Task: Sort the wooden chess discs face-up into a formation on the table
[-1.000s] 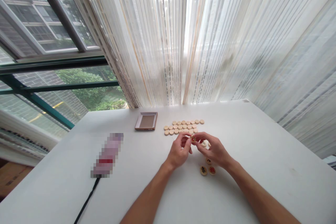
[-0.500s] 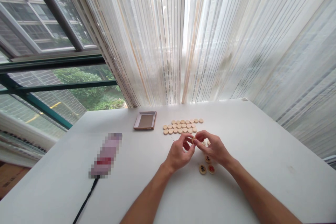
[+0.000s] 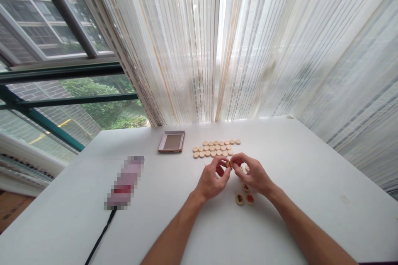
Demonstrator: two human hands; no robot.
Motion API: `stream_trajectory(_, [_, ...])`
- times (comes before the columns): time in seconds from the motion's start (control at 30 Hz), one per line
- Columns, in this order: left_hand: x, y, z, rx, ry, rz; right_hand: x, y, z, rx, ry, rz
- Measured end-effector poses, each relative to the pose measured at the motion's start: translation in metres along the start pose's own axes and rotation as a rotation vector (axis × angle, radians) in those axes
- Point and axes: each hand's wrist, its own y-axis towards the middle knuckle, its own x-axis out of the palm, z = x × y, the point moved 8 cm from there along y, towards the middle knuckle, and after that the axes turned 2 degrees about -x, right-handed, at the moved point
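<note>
Between my two hands a round wooden Chinese chess piece (image 3: 229, 164) is held above the white table, its red character facing me. My left hand (image 3: 213, 178) pinches it from the left with thumb and fingers. From the right, the curled fingers of my right hand (image 3: 253, 174) grip the same piece. Below the right hand lie a piece with a black character (image 3: 239, 199) and one with a red character (image 3: 249, 198). Another black-marked piece (image 3: 245, 187) sits just above them, partly covered by the hand. A few more pieces behind the right hand are mostly hidden.
Several blank-side-up pieces (image 3: 212, 148) lie in rows beyond my hands. An open shallow box (image 3: 172, 141) stands to their left. At the left, a blurred-out pinkish object (image 3: 126, 184) has a black cable (image 3: 101, 236) running off the front. Striped curtains (image 3: 199, 49) hang behind the table.
The held piece has been turned so its red character shows, and my right thumb has drawn back from its face. Both arms stay in nearly the same place.
</note>
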Motion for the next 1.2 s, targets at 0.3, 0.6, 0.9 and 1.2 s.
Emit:
stream_trajectory(0.3, [0.0, 0.003, -0.018, -0.107, -0.217, 0.025, 0.004, -0.001, -0.005, -0.017, 0.021, -0.019])
stream_trajectory(0.6, [-0.002, 0.004, -0.021, -0.128, -0.243, 0.05, 0.006, 0.001, -0.005, -0.033, 0.024, -0.013])
stream_trajectory(0.9, [0.002, 0.004, -0.019, -0.107, -0.259, 0.008, -0.001, 0.001, -0.004, 0.0, 0.06, -0.001])
stream_trajectory(1.2, [0.001, 0.003, -0.021, -0.123, -0.243, 0.026, -0.01, -0.001, 0.025, 0.172, 0.175, 0.068])
